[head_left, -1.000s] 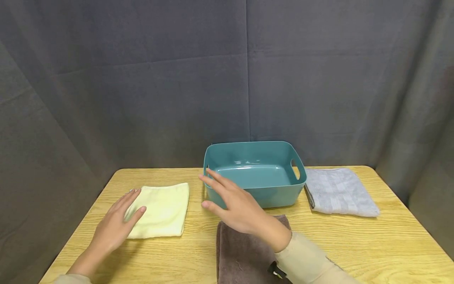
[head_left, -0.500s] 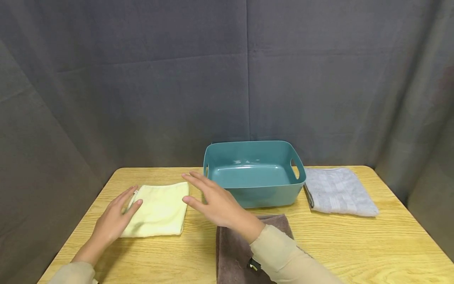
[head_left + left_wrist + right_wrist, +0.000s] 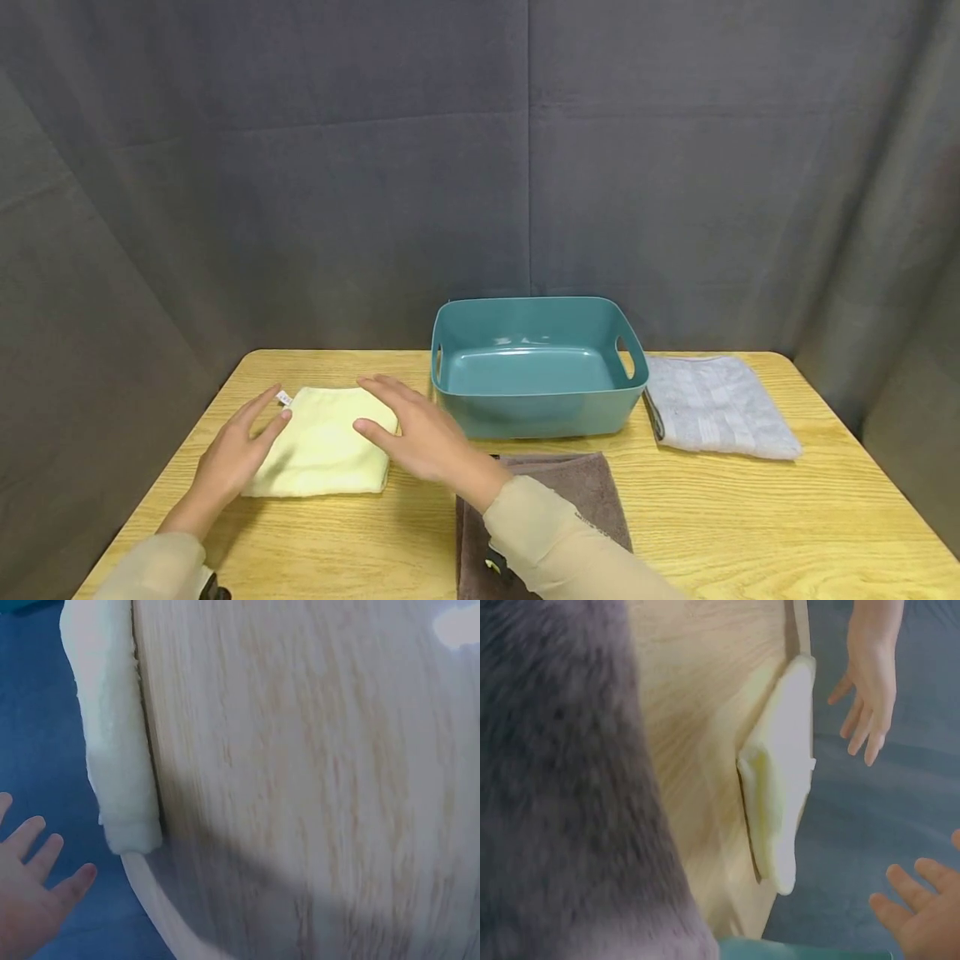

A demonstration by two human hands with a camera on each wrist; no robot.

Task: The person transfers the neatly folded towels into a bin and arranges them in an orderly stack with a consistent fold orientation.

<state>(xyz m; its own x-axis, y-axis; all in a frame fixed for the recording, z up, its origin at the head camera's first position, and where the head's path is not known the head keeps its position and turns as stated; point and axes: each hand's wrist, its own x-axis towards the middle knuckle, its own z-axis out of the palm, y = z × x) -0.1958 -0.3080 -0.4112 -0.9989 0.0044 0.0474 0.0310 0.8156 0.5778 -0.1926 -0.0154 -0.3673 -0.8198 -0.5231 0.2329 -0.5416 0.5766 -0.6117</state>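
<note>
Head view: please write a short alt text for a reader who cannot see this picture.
Two open hands reach over a folded pale yellow towel on a light wooden table, the left hand at its left edge and the right hand at its right edge. Nearby are an empty teal plastic basket, a folded grey towel and a brown towel.

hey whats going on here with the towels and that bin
A person at a wooden table has both hands at a folded yellow towel. The left hand is at its left edge, the right hand at its right edge, fingers straight. An empty teal bin stands behind, a grey towel lies to its right, and a brown towel lies in front.
</note>
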